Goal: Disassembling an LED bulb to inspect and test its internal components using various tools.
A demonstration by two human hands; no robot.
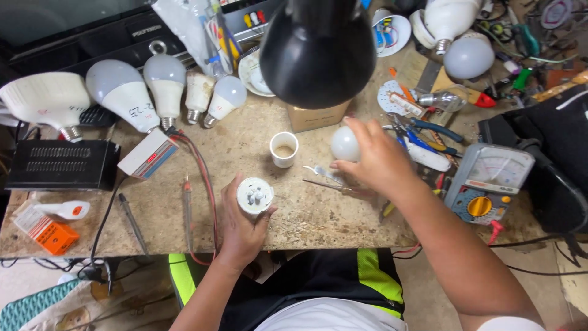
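My left hand [240, 225] grips a white bulb base [255, 195] upright near the bench's front edge; its open top shows small parts inside. My right hand [375, 160] reaches over the middle of the bench with fingers spread, touching a white dome-shaped bulb cover [344, 144] that lies on the wood. A thin screwdriver [334, 186] lies just under that hand. A small white cup [284, 149] stands between the two hands.
A black lamp shade [318, 49] hangs over the bench centre. Several white bulbs [125, 92] line the back left. An analog multimeter [489, 184] sits right, pliers [422, 132] beside it. Red probe leads [202, 178] and a black box [61, 164] lie left.
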